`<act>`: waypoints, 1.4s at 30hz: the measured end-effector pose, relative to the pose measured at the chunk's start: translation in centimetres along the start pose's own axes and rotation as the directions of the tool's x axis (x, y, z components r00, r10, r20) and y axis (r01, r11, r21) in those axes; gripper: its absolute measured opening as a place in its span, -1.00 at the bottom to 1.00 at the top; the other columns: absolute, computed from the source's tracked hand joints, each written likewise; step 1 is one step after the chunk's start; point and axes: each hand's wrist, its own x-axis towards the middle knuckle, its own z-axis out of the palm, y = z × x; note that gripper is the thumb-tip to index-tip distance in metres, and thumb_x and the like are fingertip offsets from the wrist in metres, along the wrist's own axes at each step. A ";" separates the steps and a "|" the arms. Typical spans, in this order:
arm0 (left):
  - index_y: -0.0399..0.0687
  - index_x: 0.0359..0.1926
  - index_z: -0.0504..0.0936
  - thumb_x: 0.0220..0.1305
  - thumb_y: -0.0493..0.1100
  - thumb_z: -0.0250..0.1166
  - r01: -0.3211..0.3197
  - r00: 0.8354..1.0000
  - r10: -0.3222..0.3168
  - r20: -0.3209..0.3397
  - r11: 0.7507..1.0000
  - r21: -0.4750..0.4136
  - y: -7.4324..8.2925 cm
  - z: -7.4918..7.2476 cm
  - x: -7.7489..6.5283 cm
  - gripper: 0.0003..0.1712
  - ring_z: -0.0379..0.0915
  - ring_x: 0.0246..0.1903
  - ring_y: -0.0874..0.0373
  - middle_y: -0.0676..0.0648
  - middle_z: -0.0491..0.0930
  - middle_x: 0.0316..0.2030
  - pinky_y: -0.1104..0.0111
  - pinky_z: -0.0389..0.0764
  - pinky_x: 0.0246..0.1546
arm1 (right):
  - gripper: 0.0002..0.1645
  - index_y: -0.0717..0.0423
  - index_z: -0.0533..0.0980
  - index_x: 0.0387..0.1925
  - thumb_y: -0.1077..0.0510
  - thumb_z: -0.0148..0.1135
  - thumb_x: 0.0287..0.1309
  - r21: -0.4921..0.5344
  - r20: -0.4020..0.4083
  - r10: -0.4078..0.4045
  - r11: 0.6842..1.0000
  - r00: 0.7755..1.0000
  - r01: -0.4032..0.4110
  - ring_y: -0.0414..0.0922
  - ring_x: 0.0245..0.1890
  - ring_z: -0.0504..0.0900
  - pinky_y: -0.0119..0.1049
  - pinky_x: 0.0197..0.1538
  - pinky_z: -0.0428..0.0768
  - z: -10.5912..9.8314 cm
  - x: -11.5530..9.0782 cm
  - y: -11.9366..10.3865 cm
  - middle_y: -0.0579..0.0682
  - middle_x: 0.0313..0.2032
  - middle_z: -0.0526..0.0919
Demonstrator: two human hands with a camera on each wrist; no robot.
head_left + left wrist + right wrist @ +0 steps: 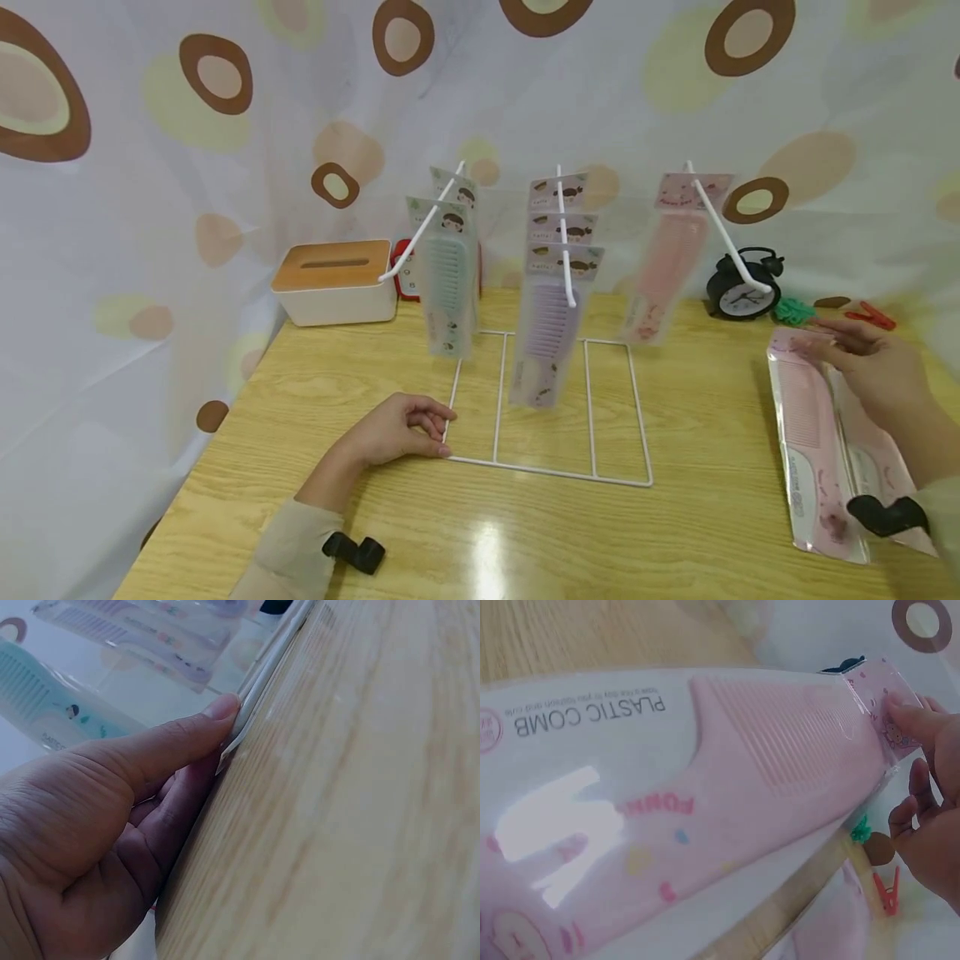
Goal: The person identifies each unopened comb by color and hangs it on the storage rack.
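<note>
My right hand (877, 358) pinches the top card of a pink comb in clear packaging (802, 433), thumb on its front. In the right wrist view this comb pack is held raised, its print reading "PLASTIC COMB". Another pink comb pack (873, 458) lies on the table under my right forearm. My left hand (393, 425) grips the front left corner of a white wire rack (547, 472), thumb on top of the wire. From the rack's prongs hang green comb packs (447, 275), several purple comb packs (551, 325) and one pink comb pack (667, 258).
Behind the rack stand a white tissue box with a wooden lid (333, 283) and a red clock (405, 271), partly hidden. At the back right are a black alarm clock (742, 292), a green scrunchy thing (793, 312) and a red clip (870, 316). A patterned curtain (525, 108) closes off the back.
</note>
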 end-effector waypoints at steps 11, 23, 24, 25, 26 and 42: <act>-0.26 0.09 0.63 0.07 -0.23 0.55 0.000 1.000 0.000 -0.003 1.000 -0.005 0.0 0.1 0.1 -0.46 0.59 -0.28 0.13 -0.11 0.64 -0.27 0.44 0.61 -0.20 | -0.54 -0.19 0.49 0.25 0.07 0.26 0.34 0.004 0.030 -0.079 0.997 0.996 0.079 -0.66 -0.20 0.48 -0.75 -0.28 0.50 -0.3 -2.6 -4.3 -0.54 -0.07 0.44; -0.30 0.09 0.62 0.07 -0.26 0.54 -0.005 1.000 0.005 -0.002 1.000 -0.016 -0.1 0.0 0.1 -0.47 0.58 -0.28 0.14 -0.16 0.64 -0.26 0.46 0.60 -0.21 | -0.50 0.20 0.55 0.17 0.56 0.02 0.30 0.634 0.032 -0.347 0.732 0.937 0.250 -0.30 -0.27 0.65 -0.61 -0.16 0.58 0.4 -6.6 -8.8 -0.13 -0.22 0.68; -0.30 0.09 0.62 0.07 -0.26 0.54 -0.004 1.000 0.004 -0.002 1.000 -0.014 -0.1 0.0 0.1 -0.46 0.58 -0.28 0.14 -0.15 0.64 -0.27 0.46 0.60 -0.21 | -0.50 0.19 0.54 0.17 0.56 0.01 0.31 0.637 0.036 -0.355 0.728 0.934 0.252 -0.30 -0.26 0.66 -0.61 -0.15 0.58 0.4 -6.9 -9.0 -0.13 -0.21 0.69; -0.29 0.09 0.63 0.07 -0.25 0.54 0.000 1.000 0.000 -0.003 1.000 -0.011 -0.2 0.0 0.1 -0.47 0.58 -0.28 0.14 -0.14 0.64 -0.27 0.46 0.60 -0.21 | -0.50 0.21 0.53 0.18 0.57 -0.02 0.31 0.650 0.044 -0.372 0.715 0.927 0.256 -0.28 -0.23 0.69 -0.59 -0.13 0.60 0.5 -7.1 -9.2 -0.11 -0.18 0.72; -0.28 0.09 0.63 0.07 -0.25 0.55 0.000 1.000 0.000 -0.004 1.000 -0.009 -0.3 0.0 0.1 -0.46 0.58 -0.28 0.14 -0.14 0.64 -0.27 0.46 0.60 -0.21 | -0.49 0.23 0.52 0.18 0.59 -0.05 0.31 0.668 0.055 -0.389 0.699 0.920 0.256 -0.26 -0.21 0.72 -0.57 -0.11 0.61 0.5 -7.3 -9.4 -0.08 -0.16 0.74; -0.24 0.09 0.63 0.06 -0.22 0.55 0.003 1.000 -0.003 -0.004 1.000 -0.004 -0.1 0.0 -0.1 -0.46 0.60 -0.29 0.17 -0.09 0.65 -0.28 0.44 0.61 -0.20 | -0.67 0.66 0.49 -0.09 0.75 0.03 0.09 0.802 0.048 -0.680 0.463 0.731 0.378 0.00 -0.23 0.80 -0.36 -0.06 0.69 3.9 -10.7 -17.4 0.27 -0.24 0.76</act>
